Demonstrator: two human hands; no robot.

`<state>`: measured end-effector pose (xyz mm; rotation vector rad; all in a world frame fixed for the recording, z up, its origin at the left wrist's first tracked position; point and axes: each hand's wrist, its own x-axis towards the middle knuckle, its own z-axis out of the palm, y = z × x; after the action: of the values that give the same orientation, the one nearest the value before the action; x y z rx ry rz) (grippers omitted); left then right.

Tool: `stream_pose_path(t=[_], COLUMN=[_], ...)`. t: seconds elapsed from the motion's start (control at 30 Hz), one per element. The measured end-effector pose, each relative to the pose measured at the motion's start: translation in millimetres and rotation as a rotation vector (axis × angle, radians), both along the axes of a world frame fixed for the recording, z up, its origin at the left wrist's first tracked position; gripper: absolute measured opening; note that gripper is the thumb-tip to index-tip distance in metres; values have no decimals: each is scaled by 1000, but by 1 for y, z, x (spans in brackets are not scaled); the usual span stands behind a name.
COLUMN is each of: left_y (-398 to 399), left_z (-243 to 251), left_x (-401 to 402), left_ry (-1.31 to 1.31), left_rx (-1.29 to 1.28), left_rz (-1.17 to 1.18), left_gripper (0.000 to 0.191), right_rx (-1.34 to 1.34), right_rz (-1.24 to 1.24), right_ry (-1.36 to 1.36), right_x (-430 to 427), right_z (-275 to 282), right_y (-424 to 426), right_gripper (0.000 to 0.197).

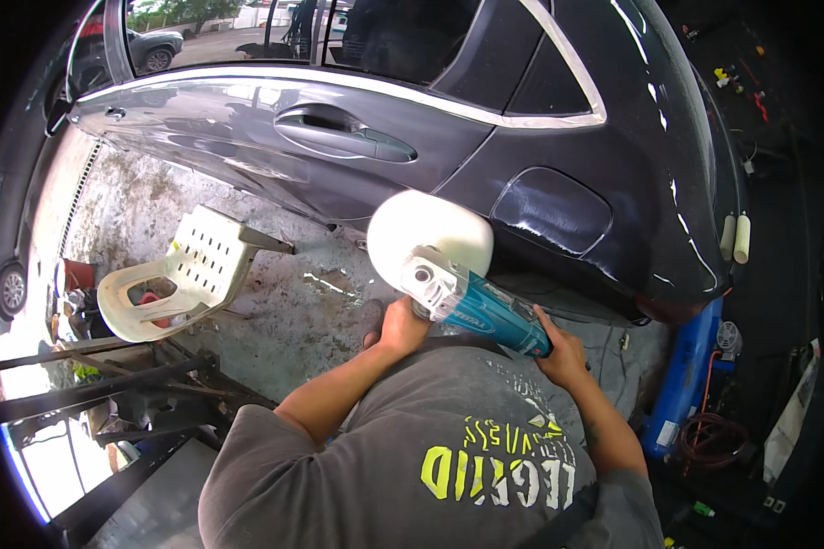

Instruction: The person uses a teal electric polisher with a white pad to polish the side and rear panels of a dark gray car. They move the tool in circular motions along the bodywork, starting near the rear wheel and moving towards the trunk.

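A teal Makita rotary polisher with a silver metal gear head is held in front of my belly. On it sits a large white polishing pad, overlapping the lower rear door and wheel-arch area of a dark grey car; whether it touches the paint I cannot tell. My left hand grips beside the gear head, its hold partly hidden. Around the rear end of the body closes my right hand. Whitish smears mark the fuel-filler flap, right of the pad.
A dirty white plastic chair lies tipped over on the stained concrete floor. Dark metal bars stand at lower left. To the right are a blue air compressor tank and a coiled hose.
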<state>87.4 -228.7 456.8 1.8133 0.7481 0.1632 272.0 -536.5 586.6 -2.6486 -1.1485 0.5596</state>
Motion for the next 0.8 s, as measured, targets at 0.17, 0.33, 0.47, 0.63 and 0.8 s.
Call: stream_pose_path(t=[0.17,0.33,0.47,0.63,0.8], left_y=[-41,-19,47,136,119], left_z=[-18,-6,16,12,67], left_x=[13,17,-8,-48,-48], left_ry=[-68,-62,37,-10,79], left_rx=[14,105,143,175,-2], left_rz=[-32,8,108,178,103], left_gripper=[32,30,34,35,35], right_rx=[32,118,171,84,26], right_rz=[-2,3,11,66,105], right_ry=[-24,-22,27,154,176], right_x=[13,14,0,-23,-13], right_z=[9,-5,-31,-2,53], right_y=[-38,-22,38,137,136], right_gripper=[102,103,108,109,108])
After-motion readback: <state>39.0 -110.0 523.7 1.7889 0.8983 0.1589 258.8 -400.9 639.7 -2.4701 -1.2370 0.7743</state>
